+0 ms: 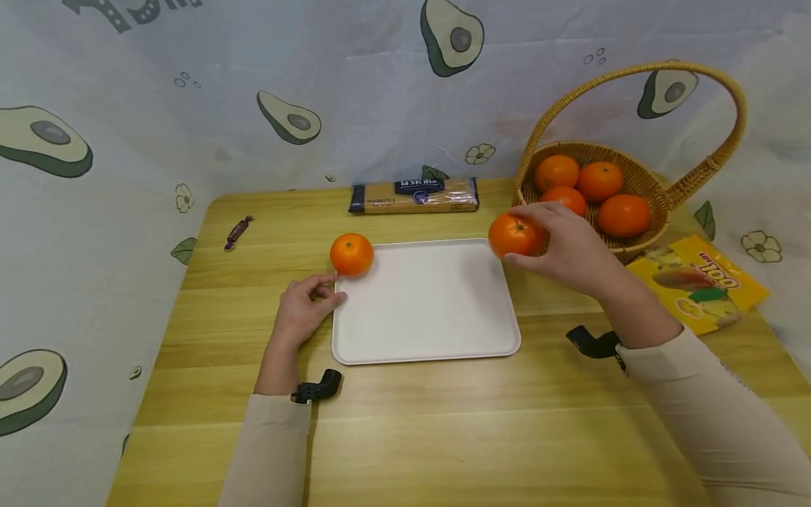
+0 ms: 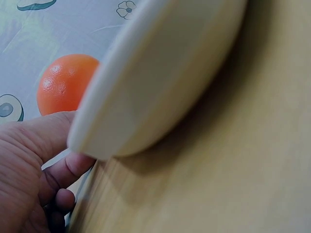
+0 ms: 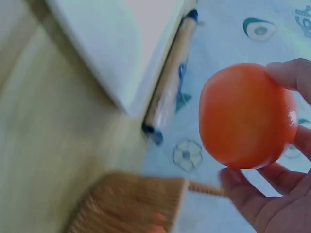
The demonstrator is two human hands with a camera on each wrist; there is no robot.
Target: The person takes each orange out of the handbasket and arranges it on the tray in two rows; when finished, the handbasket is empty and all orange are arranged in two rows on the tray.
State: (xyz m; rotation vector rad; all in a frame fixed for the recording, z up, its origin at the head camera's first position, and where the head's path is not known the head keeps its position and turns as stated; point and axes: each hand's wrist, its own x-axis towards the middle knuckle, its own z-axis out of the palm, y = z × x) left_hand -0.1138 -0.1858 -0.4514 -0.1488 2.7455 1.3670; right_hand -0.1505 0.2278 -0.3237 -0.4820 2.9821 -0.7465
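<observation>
A white rectangular tray lies on the table, and my left hand pinches its left rim between thumb and fingers. In the left wrist view the tray's side hides part of those fingertips. One orange sits at the tray's far left corner, just beyond the left fingers. My right hand grips another orange, held up over the far right corner of the tray. The right wrist view shows the fingers and thumb around this orange. Several more oranges fill a wicker basket behind the right hand.
The basket's tall handle arches above it. A spaghetti pack lies along the table's back edge. At the far left is a wrapped candy. A yellow snack bag lies right of the basket.
</observation>
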